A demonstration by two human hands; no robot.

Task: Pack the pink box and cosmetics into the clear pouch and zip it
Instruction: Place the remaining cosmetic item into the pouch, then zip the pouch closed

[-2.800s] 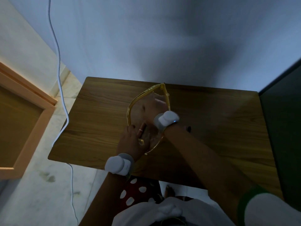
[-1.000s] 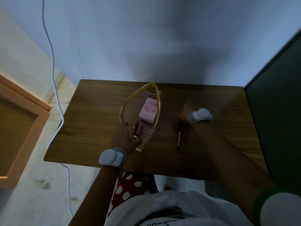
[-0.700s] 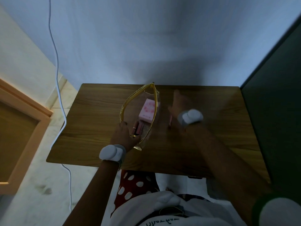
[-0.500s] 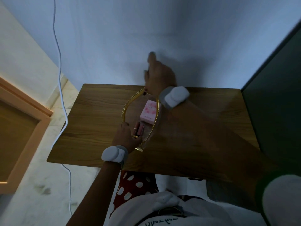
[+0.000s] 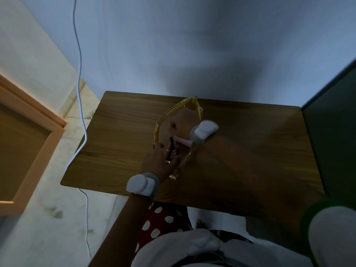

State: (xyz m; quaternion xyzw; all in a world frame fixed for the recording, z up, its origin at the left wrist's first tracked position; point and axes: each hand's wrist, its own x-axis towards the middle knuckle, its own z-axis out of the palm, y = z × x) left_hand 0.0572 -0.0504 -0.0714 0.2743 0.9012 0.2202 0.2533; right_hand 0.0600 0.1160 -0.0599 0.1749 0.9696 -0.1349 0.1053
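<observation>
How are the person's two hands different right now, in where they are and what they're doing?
The left hand rests at the clear pouch's near end, fingers spread over the cosmetics; the right hand reaches down inside the pouch, near the pink box. The left is sharp, the right blurred. Both wear white wrist bands.

It looks like a room in a home, though the light is dim: a small wooden table point(image 5: 221, 160) against a plain painted wall point(image 5: 192, 45), a tiled floor point(image 5: 48, 218), an orange-framed wooden door point(image 5: 23, 147), and a loose white cable point(image 5: 80, 93).
</observation>
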